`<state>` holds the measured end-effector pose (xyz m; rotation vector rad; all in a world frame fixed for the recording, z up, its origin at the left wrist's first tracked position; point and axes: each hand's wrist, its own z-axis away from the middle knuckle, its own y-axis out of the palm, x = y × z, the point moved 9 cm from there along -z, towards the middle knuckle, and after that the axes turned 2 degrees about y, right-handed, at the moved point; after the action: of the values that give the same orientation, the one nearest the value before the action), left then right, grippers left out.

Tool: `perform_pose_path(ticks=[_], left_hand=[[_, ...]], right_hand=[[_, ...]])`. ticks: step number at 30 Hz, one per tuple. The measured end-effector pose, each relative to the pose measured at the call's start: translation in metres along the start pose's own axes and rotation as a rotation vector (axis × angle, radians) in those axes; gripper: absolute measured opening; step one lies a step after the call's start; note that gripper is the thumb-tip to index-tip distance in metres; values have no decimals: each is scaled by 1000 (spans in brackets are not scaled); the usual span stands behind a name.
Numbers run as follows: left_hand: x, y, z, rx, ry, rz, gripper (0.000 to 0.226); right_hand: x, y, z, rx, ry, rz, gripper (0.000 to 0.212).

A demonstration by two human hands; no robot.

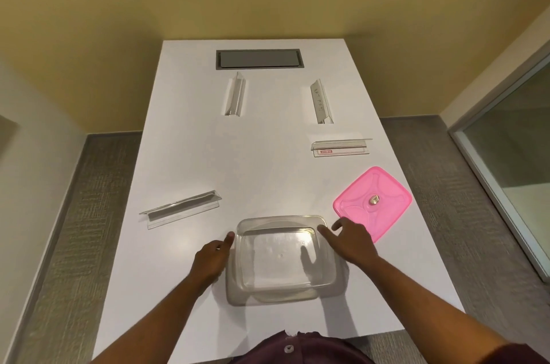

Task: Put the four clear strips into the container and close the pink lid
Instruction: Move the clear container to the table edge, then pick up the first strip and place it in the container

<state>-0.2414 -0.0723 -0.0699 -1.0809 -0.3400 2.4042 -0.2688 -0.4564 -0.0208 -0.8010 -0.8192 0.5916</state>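
A clear rectangular container (247,282) stands empty near the table's front edge. My left hand (212,259) rests against its left wall, and my right hand (351,241) touches its right rim with fingers spread. The pink lid (384,194) lies flat to the right of the container, partly under my right hand. Clear strips lie scattered on the table: one at the left (181,209), one at the right (340,148), one far left of centre (235,95) and one far right (320,102).
The white table (268,161) has a grey recessed cable hatch (259,59) at its far end. Grey carpet lies on both sides, a yellow wall stands behind, and a glass partition is at the right.
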Motion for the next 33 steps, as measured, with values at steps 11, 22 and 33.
perform_pose_path(ticks=[11, 22, 33], left_hand=[[-7, -128, -41, -400, 13, 46, 26], [46, -216, -87, -617, -150, 297, 19], [71, -211, -124, -464, -189, 592, 25]], right_hand=[[158, 10, -51, 75, -189, -93, 14], [280, 122, -83, 499, -74, -238, 21], [306, 178, -79, 437, 35, -296, 12]])
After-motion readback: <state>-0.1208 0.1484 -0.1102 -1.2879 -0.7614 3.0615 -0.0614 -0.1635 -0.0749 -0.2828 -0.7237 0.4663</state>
